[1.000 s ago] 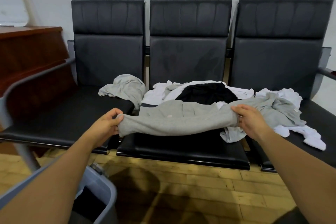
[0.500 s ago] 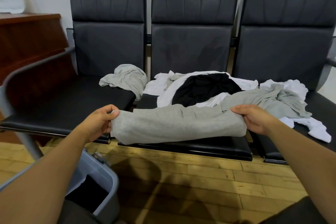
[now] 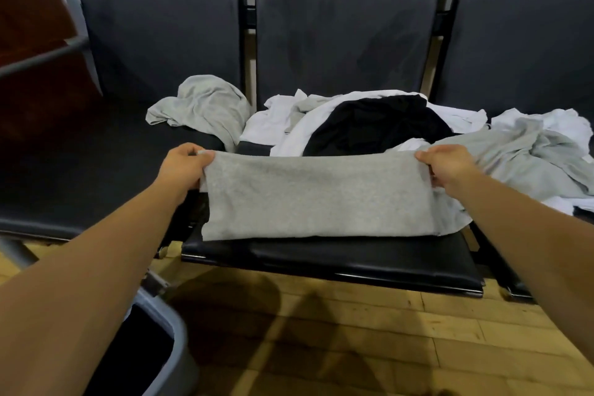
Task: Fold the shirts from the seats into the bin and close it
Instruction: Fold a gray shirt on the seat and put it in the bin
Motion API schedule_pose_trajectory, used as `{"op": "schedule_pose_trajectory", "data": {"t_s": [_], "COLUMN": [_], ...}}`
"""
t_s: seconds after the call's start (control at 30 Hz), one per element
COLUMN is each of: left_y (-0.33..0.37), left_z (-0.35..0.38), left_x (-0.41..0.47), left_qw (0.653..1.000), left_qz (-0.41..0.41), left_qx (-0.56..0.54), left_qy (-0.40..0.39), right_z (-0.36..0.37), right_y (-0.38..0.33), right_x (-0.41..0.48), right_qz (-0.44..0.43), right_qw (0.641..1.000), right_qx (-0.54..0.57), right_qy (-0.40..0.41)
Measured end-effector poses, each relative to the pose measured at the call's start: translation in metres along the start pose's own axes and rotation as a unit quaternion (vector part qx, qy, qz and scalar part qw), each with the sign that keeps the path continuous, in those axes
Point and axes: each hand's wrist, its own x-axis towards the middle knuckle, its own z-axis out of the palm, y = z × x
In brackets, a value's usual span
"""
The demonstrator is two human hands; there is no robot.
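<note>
Count three seats [image 3: 337,262] in a row and one bin [image 3: 180,339] at lower left, its top open. One folded grey shirt [image 3: 318,199] lies stretched across the front of the middle seat. Behind it lie a second grey shirt [image 3: 205,106] on the left seat, one black shirt [image 3: 376,125] among white shirts [image 3: 273,125] whose number cannot be told, and a third grey shirt [image 3: 530,157] toward the right seat.

Your left hand [image 3: 184,167] pinches the folded shirt's left end, fingers curled. Your right hand [image 3: 446,167] grips its right end the same way.

Since half a second ago, both grips are unchanged, and the shirt now shows a broader, flatter panel.
</note>
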Motion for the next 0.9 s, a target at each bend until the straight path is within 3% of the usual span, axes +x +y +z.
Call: {"op": "schedule_pose_trajectory", "data": {"t_s": [0.1, 0.27, 0.43, 0.53, 0.6, 0.67, 0.8, 0.9], "left_y": [-0.017, -0.032, -0.023, -0.015, -0.013, -0.010, 0.002, 0.004], "left_z": [0.016, 0.033, 0.033, 0.029, 0.025, 0.022, 0.024, 0.024], "left_x": [0.015, 0.019, 0.016, 0.010, 0.007, 0.003, -0.010, -0.020], "left_qw": [0.999, 0.990, 0.985, 0.976, 0.972, 0.968, 0.950, 0.950], "left_qz": [-0.004, -0.004, -0.036, -0.072, -0.091, -0.105, -0.117, -0.112], "left_qx": [0.038, 0.132, 0.166, 0.197, 0.203, 0.206, 0.253, 0.251], "left_qy": [0.029, 0.054, 0.018, -0.053, -0.080, -0.100, -0.145, -0.150], "right_z": [0.014, 0.030, 0.036, 0.043, 0.055, 0.070, 0.090, 0.092], "right_y": [0.011, 0.035, 0.029, 0.022, 0.013, 0.007, 0.022, 0.044], "right_x": [0.014, 0.020, 0.015, 0.000, -0.019, -0.046, -0.101, -0.127], "right_qz": [-0.016, -0.089, -0.135, -0.260, -0.345, -0.387, -0.353, -0.339], "right_qw": [0.998, 0.974, 0.943, 0.888, 0.857, 0.840, 0.787, 0.722], "right_qx": [-0.021, -0.189, -0.287, -0.367, -0.379, -0.378, -0.449, -0.528], "right_qy": [0.049, 0.085, 0.095, 0.094, 0.051, -0.045, -0.234, -0.290]}}
